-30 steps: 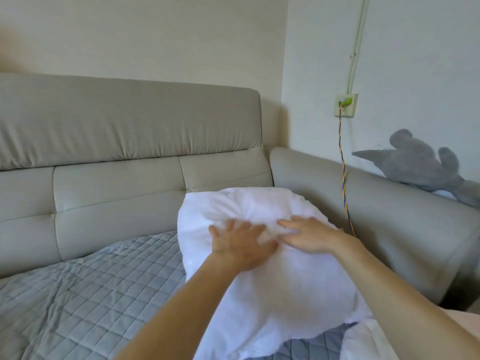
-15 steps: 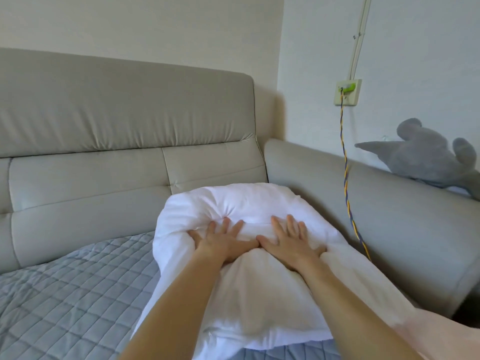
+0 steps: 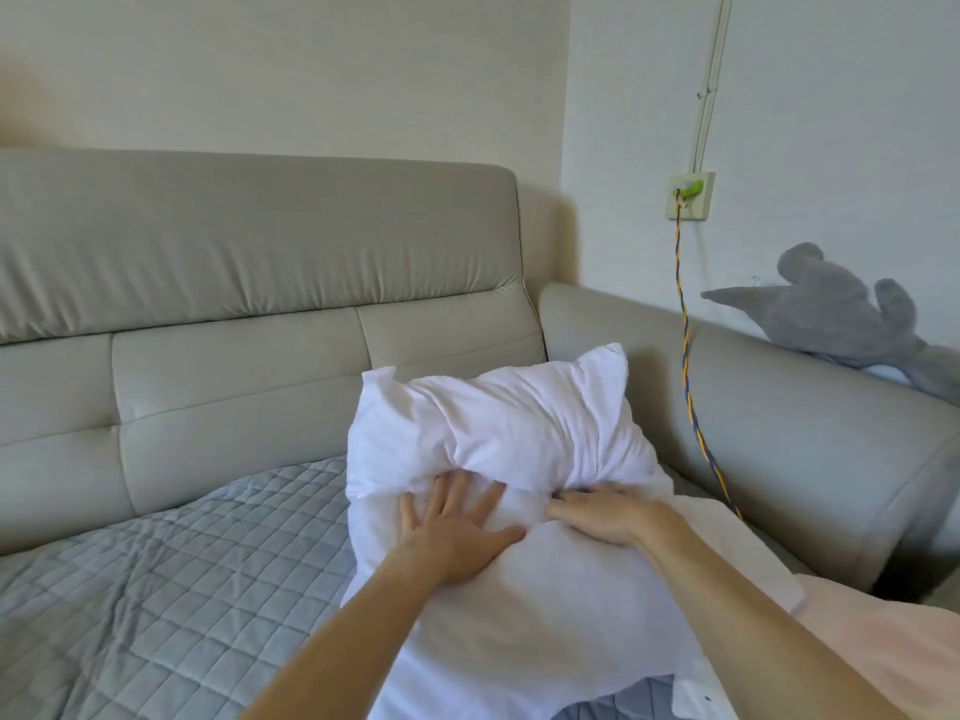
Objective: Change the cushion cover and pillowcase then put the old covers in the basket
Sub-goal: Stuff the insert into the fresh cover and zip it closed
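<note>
Likely step: plumping and smoothing the puffy white fabric-covered pillow (image 3: 519,433), standing on the grey diamond-quilted bedspread (image 3: 156,589) near the corner of the padded beige leather-look headboard (image 3: 260,262).

Left hand (image 3: 457,532) flat on the pillow's front, fingers straight and spread, pressing, gripping nothing. Right hand (image 3: 602,517) just beside it, laid flat too, fingers pointing left into a crease, clamped on nothing as far as can be told.

Best to press outward from that middle crease toward both top corners, pushing filling into the slack pointed ears, then to tug the loose lower hem straight.

Left to right by feel:
- Bedspread soft and rumpled.
- Headboard smooth, seamed in panels.
- Pillow cotton-like, bunched.
- Braided blue-and-yellow cable (image 3: 685,356) hanging from a wall socket (image 3: 691,194).
- Grey plush toy (image 3: 841,304), fuzzy, finned.
</note>
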{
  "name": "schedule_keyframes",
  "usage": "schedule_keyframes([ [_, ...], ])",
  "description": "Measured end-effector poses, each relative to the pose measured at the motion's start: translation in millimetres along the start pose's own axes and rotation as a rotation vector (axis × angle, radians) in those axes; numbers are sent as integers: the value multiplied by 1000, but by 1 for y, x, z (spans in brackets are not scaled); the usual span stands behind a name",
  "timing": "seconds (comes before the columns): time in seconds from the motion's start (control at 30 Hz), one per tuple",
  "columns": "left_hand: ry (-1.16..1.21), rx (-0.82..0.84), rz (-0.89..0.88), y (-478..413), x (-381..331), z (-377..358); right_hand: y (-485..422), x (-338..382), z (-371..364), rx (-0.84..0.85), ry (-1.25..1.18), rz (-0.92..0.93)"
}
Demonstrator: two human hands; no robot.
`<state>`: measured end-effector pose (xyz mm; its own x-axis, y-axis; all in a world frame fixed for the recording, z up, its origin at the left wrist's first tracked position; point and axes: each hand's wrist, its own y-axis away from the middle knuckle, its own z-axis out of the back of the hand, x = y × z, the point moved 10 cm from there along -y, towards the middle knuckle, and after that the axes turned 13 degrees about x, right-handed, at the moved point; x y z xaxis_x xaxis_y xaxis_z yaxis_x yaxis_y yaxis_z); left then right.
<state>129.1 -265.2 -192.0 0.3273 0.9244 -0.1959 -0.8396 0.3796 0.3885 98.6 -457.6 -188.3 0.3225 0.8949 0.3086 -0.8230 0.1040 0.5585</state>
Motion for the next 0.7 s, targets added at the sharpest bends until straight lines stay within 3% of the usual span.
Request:
schedule_keyframes([
  [0.2,50,-233,47,6,-10,45,51,0,20,-561,38,85],
  [0.33,88,-788,-259,84,-46,79,113,4,30,-897,128,222],
  [0.4,7,-934,-444,128,-55,64,139,10,17,-1002,192,365],
  [0.47,-131,-829,-452,131,-49,30,144,10,-7,-970,255,426],
  [0.6,-348,-309,-261,84,-21,-36,106,15,-59,-430,402,267],
  [0.7,-258,-113,-218,67,-27,-38,83,26,-55,-268,407,220],
])
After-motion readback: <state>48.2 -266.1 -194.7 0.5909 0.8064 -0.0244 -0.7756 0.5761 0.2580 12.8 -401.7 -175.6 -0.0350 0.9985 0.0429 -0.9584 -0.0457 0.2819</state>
